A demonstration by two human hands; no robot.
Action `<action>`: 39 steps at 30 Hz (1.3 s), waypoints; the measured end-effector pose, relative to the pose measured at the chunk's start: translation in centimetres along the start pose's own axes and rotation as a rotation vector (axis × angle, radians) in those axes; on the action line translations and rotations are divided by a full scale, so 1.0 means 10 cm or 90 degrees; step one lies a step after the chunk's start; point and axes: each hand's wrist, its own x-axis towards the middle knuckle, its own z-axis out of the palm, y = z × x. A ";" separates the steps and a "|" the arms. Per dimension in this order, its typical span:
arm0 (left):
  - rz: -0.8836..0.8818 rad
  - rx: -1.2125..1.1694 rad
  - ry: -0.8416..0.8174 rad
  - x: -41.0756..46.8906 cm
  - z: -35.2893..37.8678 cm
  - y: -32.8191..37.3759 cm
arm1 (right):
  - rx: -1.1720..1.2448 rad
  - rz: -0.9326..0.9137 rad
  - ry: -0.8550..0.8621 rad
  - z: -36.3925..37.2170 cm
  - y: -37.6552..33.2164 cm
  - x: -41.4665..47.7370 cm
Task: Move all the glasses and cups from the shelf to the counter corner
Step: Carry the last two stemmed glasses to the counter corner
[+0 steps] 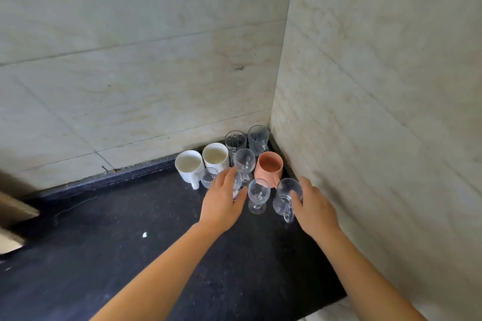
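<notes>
A view looking down into the corner of a dark speckled stone table (pixel 130 255), where two pale marbled tile walls (pixel 130 60) are meeting. A cluster of drinkware is standing upright in that corner. At the very back, two clear patterned glass tumblers are sitting side by side, one (pixel 235 141) to the left and one (pixel 258 139) tight against the corner. In front of them, two white ceramic mugs (pixel 188 164) (pixel 215 157) are standing along the back wall, and a salmon-pink plastic cup (pixel 268 168) is sitting near the right wall. Between the mugs and the pink cup, a clear stemmed wine glass (pixel 244 161) is standing, with another small stemmed glass (pixel 208 177) just beside the left mug's handle. Two bare forearms are reaching in from the bottom of the view. The left hand (pixel 221 203) is lying half open, fingers spread forward and loosely curving around a clear stemmed glass (pixel 236 185) that is mostly hidden behind it; it is touching the glass, but whether it is truly gripping is unclear. The right hand (pixel 314 206) is wrapping its fingers and thumb around a clear ribbed glass mug with a handle (pixel 285 197), which is standing close to the right wall. Between the two hands, well apart from each other, one more clear stemmed glass (pixel 258 194) is standing free on the table.
</notes>
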 end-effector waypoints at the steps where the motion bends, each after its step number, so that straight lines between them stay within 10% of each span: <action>1: -0.004 0.019 0.030 -0.05 -0.15 0.02 | -0.027 -0.017 0.021 -0.12 -0.07 -0.01; 10: -0.220 0.165 0.348 -1.95 -1.16 -0.11 | 0.014 -0.438 0.215 -0.19 -1.03 -0.62; 20: -0.673 0.322 0.562 -5.63 -1.79 -0.26 | 0.110 -0.881 -0.087 0.85 -2.71 -3.44; 39: -1.144 0.453 0.864 -11.68 -2.66 -0.02 | 0.261 -1.436 -0.349 1.93 -4.36 -10.43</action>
